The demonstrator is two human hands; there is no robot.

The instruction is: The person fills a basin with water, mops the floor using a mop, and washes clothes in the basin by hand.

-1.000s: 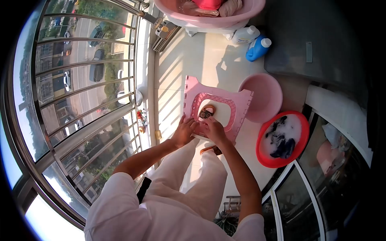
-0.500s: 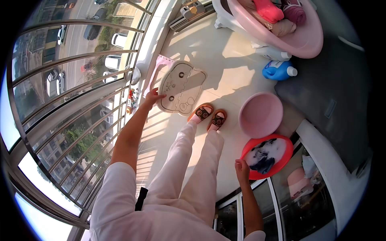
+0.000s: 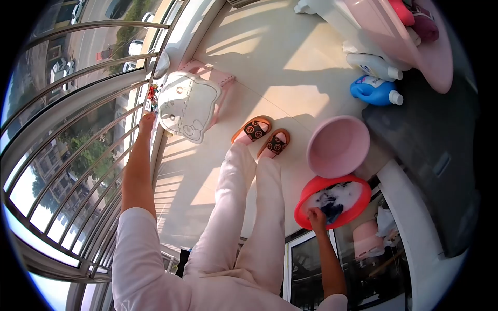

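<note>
My left hand [image 3: 147,121] is by the window sill and railing, just below some small red items [image 3: 151,95]; its fingers are too small to make out. To its right a step stool [image 3: 189,106] with a cream top and pink legs stands on the floor. My right hand [image 3: 317,218] appears over the near left part of a red basin [image 3: 361,203], fingers curled, with no object visible in them. Dark cloth [image 3: 332,210] lies among white suds in that basin. Whether the hand touches the basin is unclear.
A pink basin [image 3: 338,146] sits beyond the red one. Farther back are a blue bottle [image 3: 371,90], a white bottle [image 3: 372,67] and a large pink tub [image 3: 381,31] with clothes. Metal railings [image 3: 78,129] run along the left, glass doors [image 3: 306,269] at the lower right. My slippered feet [image 3: 252,130] are mid-floor.
The stool went from upright on its side before me to standing by the window. My left hand has let go of it and moved left; my right hand has moved right, over the red basin.
</note>
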